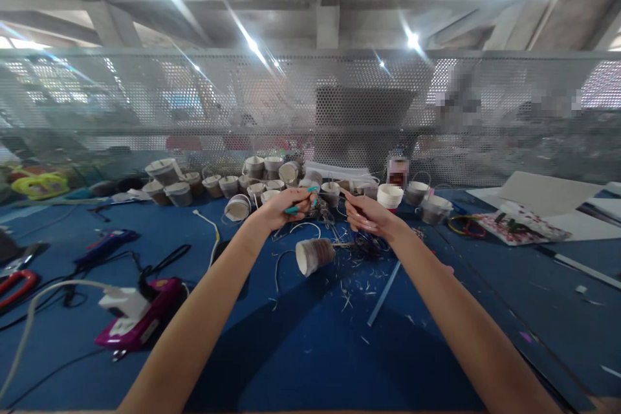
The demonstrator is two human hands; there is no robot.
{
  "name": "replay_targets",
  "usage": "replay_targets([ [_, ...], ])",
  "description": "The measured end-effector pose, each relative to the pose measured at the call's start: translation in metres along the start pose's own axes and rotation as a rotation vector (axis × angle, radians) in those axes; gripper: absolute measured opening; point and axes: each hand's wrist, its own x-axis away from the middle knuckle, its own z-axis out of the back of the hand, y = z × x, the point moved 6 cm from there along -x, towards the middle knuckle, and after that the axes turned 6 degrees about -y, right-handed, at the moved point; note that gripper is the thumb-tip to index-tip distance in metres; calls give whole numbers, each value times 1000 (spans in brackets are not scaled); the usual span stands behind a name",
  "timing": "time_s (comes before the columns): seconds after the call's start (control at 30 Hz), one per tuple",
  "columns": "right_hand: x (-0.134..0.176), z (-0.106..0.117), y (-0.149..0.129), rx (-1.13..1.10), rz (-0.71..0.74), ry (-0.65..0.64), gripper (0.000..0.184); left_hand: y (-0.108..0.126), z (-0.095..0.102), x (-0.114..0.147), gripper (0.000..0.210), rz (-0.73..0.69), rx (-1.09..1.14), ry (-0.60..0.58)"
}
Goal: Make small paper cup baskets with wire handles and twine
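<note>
while the two hands face each other with a small gap between, the left hand [279,203] is closed around a teal tool [292,210], its kind unclear; the right hand [371,213] has its fingers bunched, though i cannot tell whether they pinch anything. the cup [314,255] lies on its side nearer the body than the hands and between them, touching neither. being round, with nothing seen bracing it, it could roll if nudged. wires [326,212] lie tangled beside the left fingertips, so tugging one might drag its neighbours or catch the tool. upright cups [229,187] stand crowded beyond the left hand, and a careless reach that way could tip one. scraps [346,297] litter the table [301,362] below the right hand and might cling to the cup. left of the left hand, a cable [214,239] could snag on a sideways sweep.
</note>
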Motion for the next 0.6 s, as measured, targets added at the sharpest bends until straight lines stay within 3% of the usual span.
replay_targets([
  [0.4,-1,19,9,146,-153,227,48,1,4,-1,21,8,-133,31],
  [0.6,-1,24,6,235,-124,400,48,-2,8,-3,22,1,-151,73],
])
